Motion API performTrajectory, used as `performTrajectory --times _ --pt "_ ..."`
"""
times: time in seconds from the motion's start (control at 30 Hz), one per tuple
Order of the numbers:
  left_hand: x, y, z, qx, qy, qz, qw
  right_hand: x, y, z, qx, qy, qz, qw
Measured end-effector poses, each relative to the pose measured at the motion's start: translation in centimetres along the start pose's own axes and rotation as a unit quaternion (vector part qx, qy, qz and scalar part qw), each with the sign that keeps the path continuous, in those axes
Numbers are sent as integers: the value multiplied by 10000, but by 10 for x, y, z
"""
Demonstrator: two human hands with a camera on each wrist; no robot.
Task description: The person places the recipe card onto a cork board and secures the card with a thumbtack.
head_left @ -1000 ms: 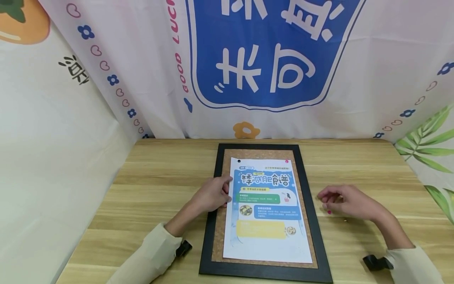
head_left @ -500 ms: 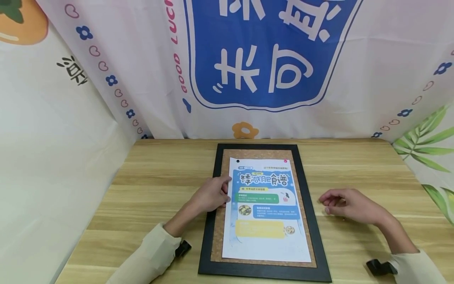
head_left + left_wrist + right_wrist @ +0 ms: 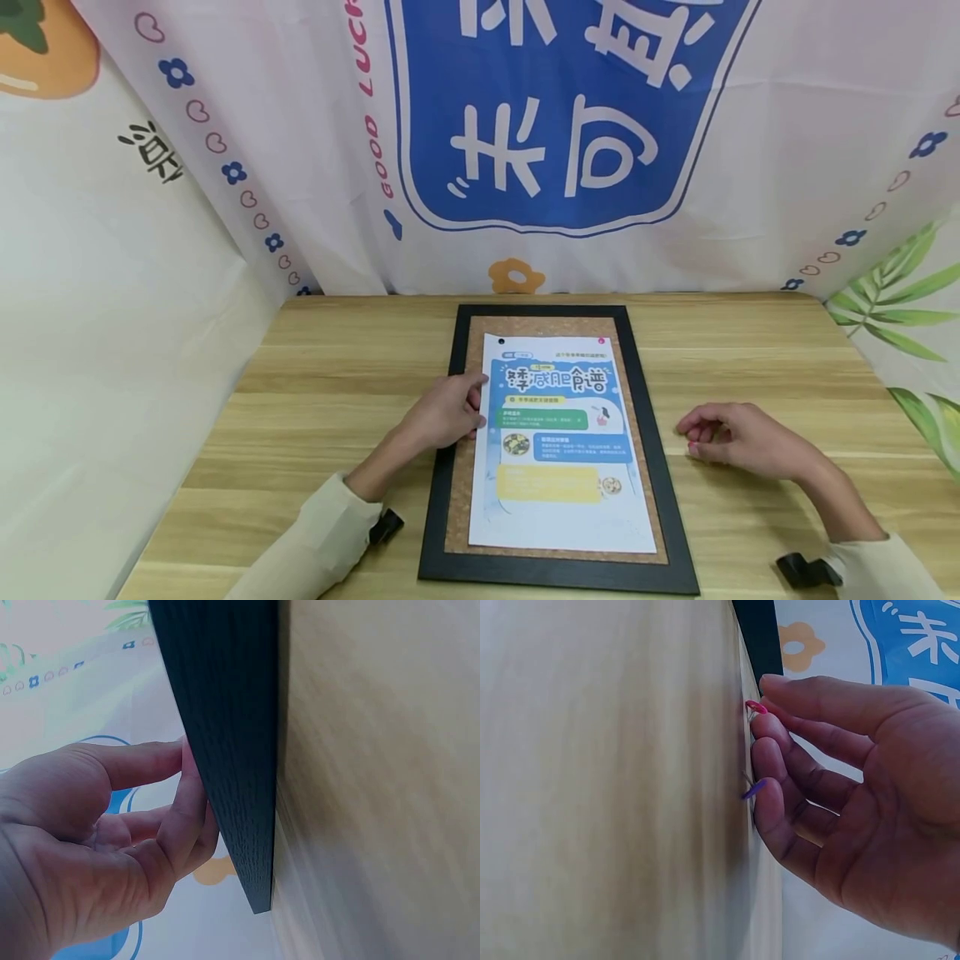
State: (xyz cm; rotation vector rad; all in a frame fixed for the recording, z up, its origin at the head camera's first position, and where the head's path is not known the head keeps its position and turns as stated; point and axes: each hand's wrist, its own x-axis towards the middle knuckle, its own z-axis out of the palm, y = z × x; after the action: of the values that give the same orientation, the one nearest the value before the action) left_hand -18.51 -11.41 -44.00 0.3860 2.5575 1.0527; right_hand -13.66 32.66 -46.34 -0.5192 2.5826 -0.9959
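Observation:
A printed paper sheet (image 3: pixel 562 527) lies on a black-framed cork board (image 3: pixel 562 575) in the head view. One black thumbtack (image 3: pixel 502 341) and one pink thumbtack (image 3: pixel 602 340) sit in its top corners. My left hand (image 3: pixel 444 410) rests at the sheet's left edge, thumb and fingertips touching it; the left wrist view hides the paper behind the frame. Right of the board, my right hand (image 3: pixel 746 440) is low over the table and pinches a loose pink thumbtack (image 3: pixel 756 707) at the fingertips. A purple thumbtack (image 3: pixel 754 788) is beside the lower fingertips in the right wrist view.
The board lies on a wooden table (image 3: pixel 315 417). A printed curtain (image 3: pixel 330 167) hangs along the table's back edge. Pale patterned sheeting covers the left side, and leaf-printed cloth (image 3: pixel 900 287) hangs at the right.
My right hand has shifted slightly down and right, and its fingertips have closed on the pink thumbtack that lay below the thumb. The left hand has stayed at the sheet's edge.

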Motion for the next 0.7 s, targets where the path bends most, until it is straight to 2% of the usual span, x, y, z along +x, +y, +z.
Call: performTrajectory --times 0.3,0.7 --pt "1 0 0 -57 8 32 10000 0 -2 1 -394 193 -113 9990" --pt "0 -1 1 -57 5 45 10000 1 -4 2 -549 252 -94 9981"
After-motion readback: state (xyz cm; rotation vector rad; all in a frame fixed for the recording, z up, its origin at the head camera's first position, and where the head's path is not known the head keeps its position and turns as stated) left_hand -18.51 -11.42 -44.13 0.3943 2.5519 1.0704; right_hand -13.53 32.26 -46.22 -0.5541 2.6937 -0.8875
